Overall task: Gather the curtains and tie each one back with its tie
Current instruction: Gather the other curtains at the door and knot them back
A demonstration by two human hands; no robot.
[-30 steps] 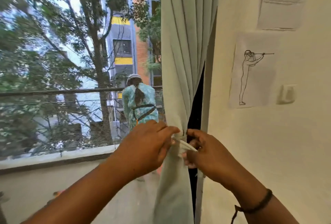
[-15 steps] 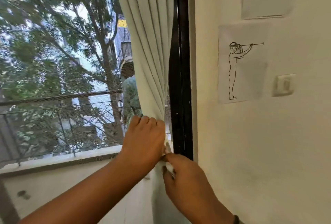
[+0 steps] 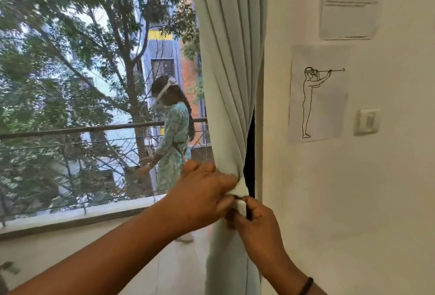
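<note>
Since the frame half a second earlier, the view has swung left, the dark window frame is again mostly covered, and the right hand has moved up from below the left hand to sit level with the gathered waist of the curtain. The curtain, pale grey-green, hangs at the right edge of the window and is bunched into tight pleats that narrow to a waist, then spread again below. The left hand wraps the left side of that waist, fingers curled round the fabric, thumb toward the front. The right hand touches the curtain on its right side, just below the waist, fingers curled and pinching the tie, a narrow band of the same pale cloth that crosses the front of the waist. A dark wristband circles the right wrist. To the right of the curtain, the white wall carries a line drawing of a standing figure, a printed sheet above it, and a wall switch. To the left of the curtain, beyond the glass, a person in a patterned garment stands beside a railing, with trees behind.
</note>
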